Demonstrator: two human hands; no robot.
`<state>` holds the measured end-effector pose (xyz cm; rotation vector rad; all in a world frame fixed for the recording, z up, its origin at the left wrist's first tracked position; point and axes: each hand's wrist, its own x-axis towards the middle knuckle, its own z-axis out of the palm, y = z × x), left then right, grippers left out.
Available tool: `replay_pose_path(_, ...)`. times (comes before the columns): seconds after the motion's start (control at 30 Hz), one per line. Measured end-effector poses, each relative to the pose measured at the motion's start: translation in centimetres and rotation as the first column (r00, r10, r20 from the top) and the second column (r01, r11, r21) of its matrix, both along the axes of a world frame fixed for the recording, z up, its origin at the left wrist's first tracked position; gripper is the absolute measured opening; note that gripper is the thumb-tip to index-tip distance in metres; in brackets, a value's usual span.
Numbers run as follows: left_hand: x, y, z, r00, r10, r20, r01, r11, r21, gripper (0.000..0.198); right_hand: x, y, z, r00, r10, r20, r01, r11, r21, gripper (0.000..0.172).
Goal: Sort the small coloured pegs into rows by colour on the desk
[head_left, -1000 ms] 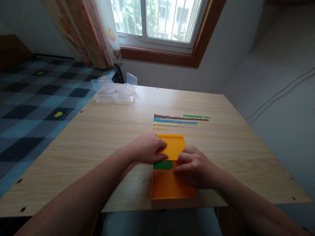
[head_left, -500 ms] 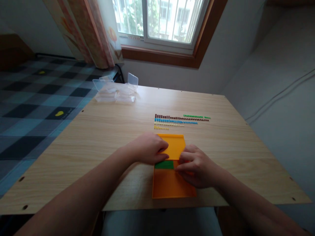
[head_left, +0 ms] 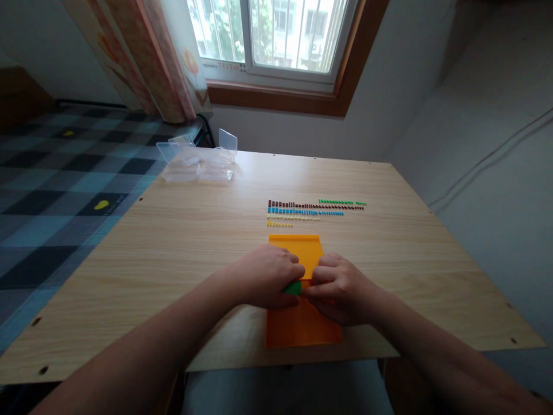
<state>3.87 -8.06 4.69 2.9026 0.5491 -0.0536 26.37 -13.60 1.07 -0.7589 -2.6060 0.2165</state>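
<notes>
Near the table's front edge lies an orange plastic tray (head_left: 298,331) with low walls. At its far side a yellow-orange plastic panel (head_left: 298,246) with a raised rim stretches away from me. My left hand (head_left: 272,276) is closed, thumb below and fingers above, round a flat green piece (head_left: 294,287) where tray and panel meet. My right hand (head_left: 341,288) is closed in a pinch at the right edge of the orange plastic there. The fingers hide part of the joint, so how the pieces fit is not visible.
Rows of tiny pieces lie beyond the panel: brown (head_left: 298,205), blue (head_left: 298,212), green (head_left: 337,202), cream and yellow (head_left: 276,224). Clear plastic boxes (head_left: 199,164) with raised lids stand at the table's back left. A checked bed (head_left: 86,173) adjoins the left.
My left hand has moved right and slightly nearer me, its thumb now below the green piece, covering more of it. My right hand keeps its hold. The view has shifted slightly.
</notes>
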Motion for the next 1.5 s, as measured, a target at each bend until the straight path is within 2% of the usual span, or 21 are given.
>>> replay_pose_path(0.3, -0.1, 0.2, -0.8, 0.999, -0.006, 0.031, 0.006, 1.000, 0.002, 0.020, -0.2, -0.1, 0.2, 1.000, 0.017, 0.027, -0.018, 0.998, 0.058, 0.010)
replay_pose_path(0.57, 0.1, 0.1, -0.9, 0.997, -0.015, 0.070, 0.014, 1.000, 0.008, 0.018, -0.3, -0.2, 0.2, 0.998, 0.021, 0.056, -0.022, 1.000, 0.022, 0.008)
replay_pose_path(0.9, 0.3, 0.1, -0.8, 1.000, -0.006, 0.021, 0.006, 1.000, 0.006, 0.017, -0.1, 0.0, 0.1, 0.997, 0.028, 0.070, -0.027, 1.000, -0.013, 0.008)
replay_pose_path(1.17, 0.3, 0.2, -0.9, 0.999, -0.012, 0.052, 0.012, 1.000, 0.004, 0.018, -0.1, -0.1, 0.1, 0.997, 0.050, 0.057, -0.049, 0.999, -0.022, 0.007)
replay_pose_path(1.27, 0.3, 0.1, -0.8, 0.999, -0.012, 0.043, 0.012, 1.000, 0.006, 0.019, -0.1, -0.1, 0.2, 0.998, 0.062, 0.015, -0.061, 0.998, -0.025, 0.008)
replay_pose_path(1.37, 0.1, 0.1, -0.5, 0.998, -0.020, 0.063, 0.019, 1.000, 0.014, 0.022, 0.0, 0.0, 0.5, 0.992, 0.045, -0.122, -0.046, 0.999, -0.003, 0.011)
replay_pose_path(1.5, -0.6, 0.8, 0.4, 0.993, 0.012, 0.116, -0.019, 0.998, 0.060, 0.027, 0.6, 0.6, 0.9, 0.934, -0.060, -0.353, 0.078, 0.996, 0.037, 0.013)
